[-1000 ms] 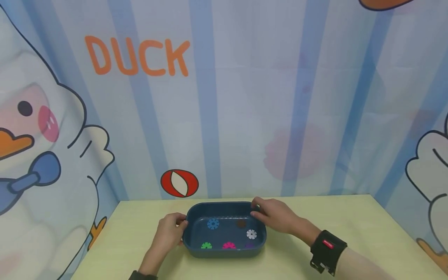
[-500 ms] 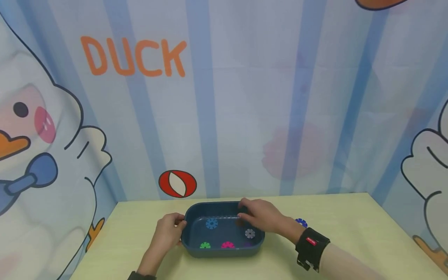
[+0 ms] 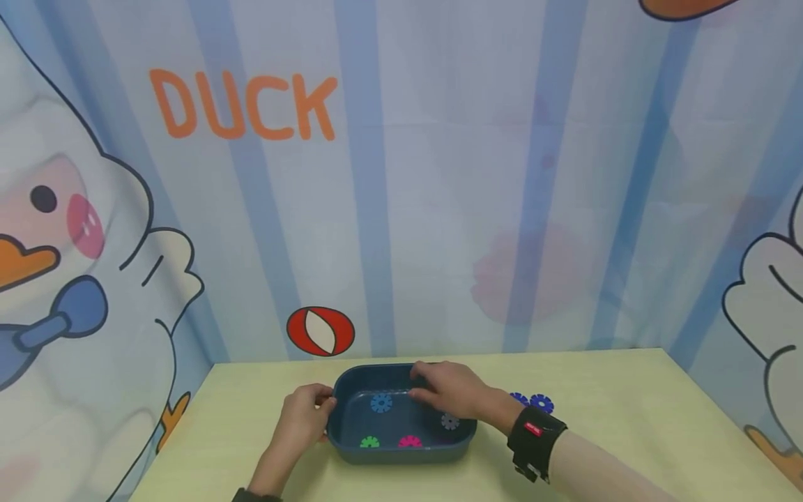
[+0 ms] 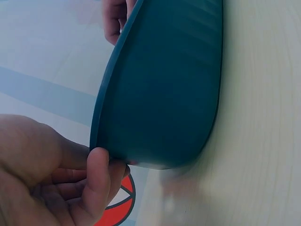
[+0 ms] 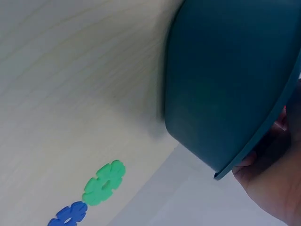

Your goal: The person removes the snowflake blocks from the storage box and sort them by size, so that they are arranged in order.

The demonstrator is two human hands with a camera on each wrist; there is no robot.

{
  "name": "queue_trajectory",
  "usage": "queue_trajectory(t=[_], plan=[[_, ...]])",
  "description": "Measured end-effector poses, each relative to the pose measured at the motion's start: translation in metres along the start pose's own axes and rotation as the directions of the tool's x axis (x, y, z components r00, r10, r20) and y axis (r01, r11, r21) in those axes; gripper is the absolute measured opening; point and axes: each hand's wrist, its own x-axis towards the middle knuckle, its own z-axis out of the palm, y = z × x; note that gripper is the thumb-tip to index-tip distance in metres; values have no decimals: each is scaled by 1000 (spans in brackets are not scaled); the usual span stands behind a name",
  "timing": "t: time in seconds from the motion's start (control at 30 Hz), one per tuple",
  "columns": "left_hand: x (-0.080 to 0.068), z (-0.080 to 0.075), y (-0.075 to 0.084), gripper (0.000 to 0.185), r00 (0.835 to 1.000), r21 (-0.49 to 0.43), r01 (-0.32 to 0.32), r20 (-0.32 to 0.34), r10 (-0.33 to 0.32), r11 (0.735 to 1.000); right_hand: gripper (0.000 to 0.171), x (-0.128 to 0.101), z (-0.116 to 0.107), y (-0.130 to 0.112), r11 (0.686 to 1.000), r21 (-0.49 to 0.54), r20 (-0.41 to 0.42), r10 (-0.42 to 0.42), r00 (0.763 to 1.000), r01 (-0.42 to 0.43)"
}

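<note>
A dark blue-green plastic basin (image 3: 401,455) stands on the table with several flower-shaped snowflake discs inside, among them a blue disc (image 3: 380,403), a green disc (image 3: 370,442), a pink disc (image 3: 410,441) and a white disc (image 3: 449,421). At the basin's left end, my left hand (image 3: 305,413) pinches the rim between thumb and fingers. My right hand (image 3: 453,390) reaches over the basin's back right part, thumb and forefinger apart and nothing visible between them. Part of the basin's right inside is hidden beneath it.
Blue discs (image 3: 541,404) lie on the pale yellow table (image 3: 615,411) behind the right wrist. In the right wrist view, a green disc (image 5: 104,183) touches a blue disc (image 5: 68,215). A striped curtain (image 3: 433,230) with duck prints hangs behind the table.
My right hand has moved left from the basin's back right corner, over its inside. The brown and purple discs are now hidden, and blue table discs show behind the wrist. My left hand stays put.
</note>
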Motion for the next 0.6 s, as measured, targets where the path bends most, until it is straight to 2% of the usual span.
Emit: queue_trajectory(t=[0.6], plan=[[-2,-1,0,23,1000,8,-4,-19,4,1000,34,27,3,-23,995,-99,77,-21,997,29]])
